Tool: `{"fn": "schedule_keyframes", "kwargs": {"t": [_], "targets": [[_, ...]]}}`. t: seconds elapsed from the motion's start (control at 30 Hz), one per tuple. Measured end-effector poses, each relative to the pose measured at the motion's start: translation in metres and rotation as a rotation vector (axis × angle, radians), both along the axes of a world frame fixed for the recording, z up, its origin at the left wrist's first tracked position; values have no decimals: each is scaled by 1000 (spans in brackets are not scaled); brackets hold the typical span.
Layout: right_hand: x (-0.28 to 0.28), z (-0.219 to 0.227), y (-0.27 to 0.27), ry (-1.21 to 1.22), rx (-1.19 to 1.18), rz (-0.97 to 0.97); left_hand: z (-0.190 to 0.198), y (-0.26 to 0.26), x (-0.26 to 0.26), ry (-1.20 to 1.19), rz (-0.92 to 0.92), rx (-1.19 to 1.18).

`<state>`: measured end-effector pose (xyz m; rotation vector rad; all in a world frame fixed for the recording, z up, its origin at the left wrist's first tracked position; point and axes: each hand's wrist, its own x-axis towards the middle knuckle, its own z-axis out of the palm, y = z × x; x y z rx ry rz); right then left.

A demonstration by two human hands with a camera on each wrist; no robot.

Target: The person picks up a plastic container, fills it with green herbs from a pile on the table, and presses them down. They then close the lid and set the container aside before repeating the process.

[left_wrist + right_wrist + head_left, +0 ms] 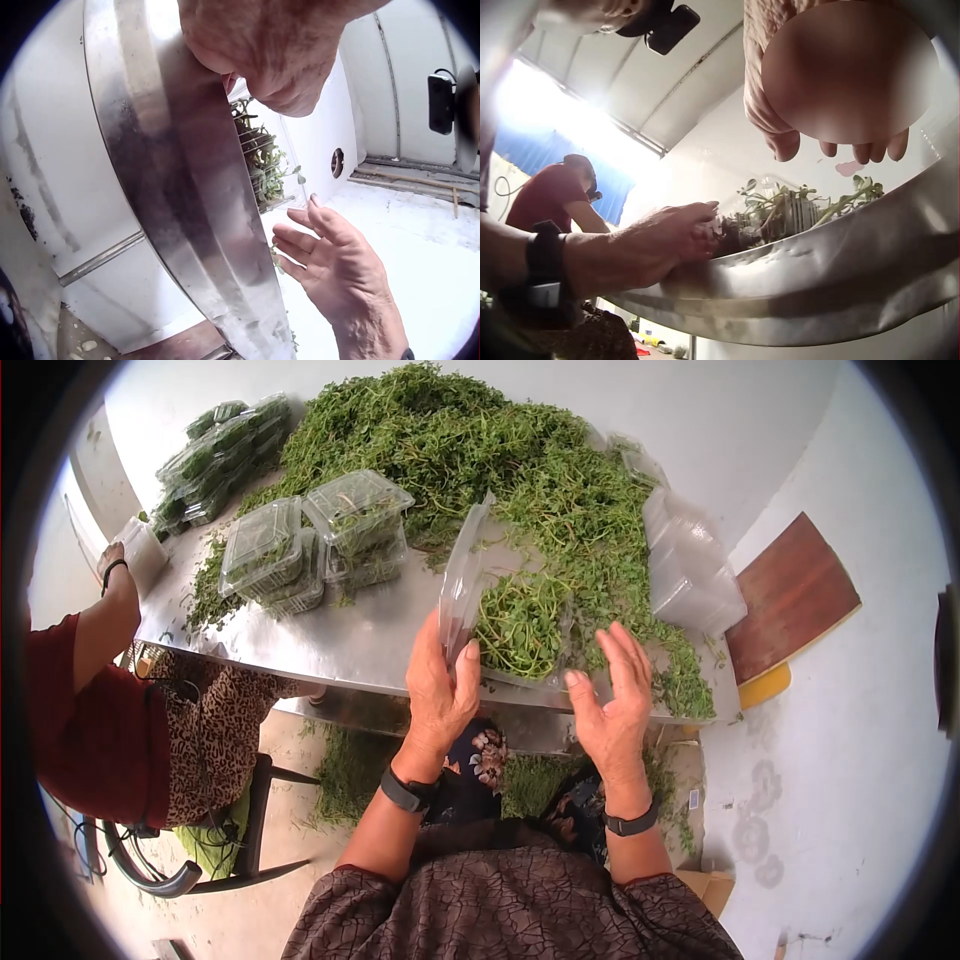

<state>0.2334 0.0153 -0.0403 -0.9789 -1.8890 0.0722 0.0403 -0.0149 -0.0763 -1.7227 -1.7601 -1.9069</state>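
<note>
A clear plastic box filled with green stems point(522, 622) lies at the table's front edge, its lid point(462, 575) tilted up on the left side. My left hand point(440, 685) holds that lid side, thumb toward the greens and fingers behind the plastic. To the right of the box my right hand point(615, 705) is raised with fingers extended, holding nothing. In the left wrist view the right hand point(341, 277) has its palm beside the box of greens point(259, 157). The right wrist view shows the left hand point(656, 244) at the box's side.
A large heap of greens point(430, 440) covers the table's back. Filled boxes point(265, 550) stand left of centre, with more point(215, 460) at the far left. Stacked empty containers point(690, 565) stand at the right. Another person point(100, 710) in dark red is at the left.
</note>
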Motion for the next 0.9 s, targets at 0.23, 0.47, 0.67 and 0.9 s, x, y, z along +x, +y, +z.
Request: {"fn": "schedule_keyframes", "kwargs": {"t": [0.23, 0.47, 0.67, 0.9], "targets": [[-15, -3, -1, 85, -149, 122, 0, 1, 0, -18, 10, 20], [-30, 7, -1, 98, -251, 62, 4, 0, 1, -33, -20, 24], [-30, 7, -1, 73, -194, 22, 1, 2, 0, 31, 28, 53], [-14, 0, -20, 60, -93, 13, 8, -4, 3, -80, -134, 67]]}}
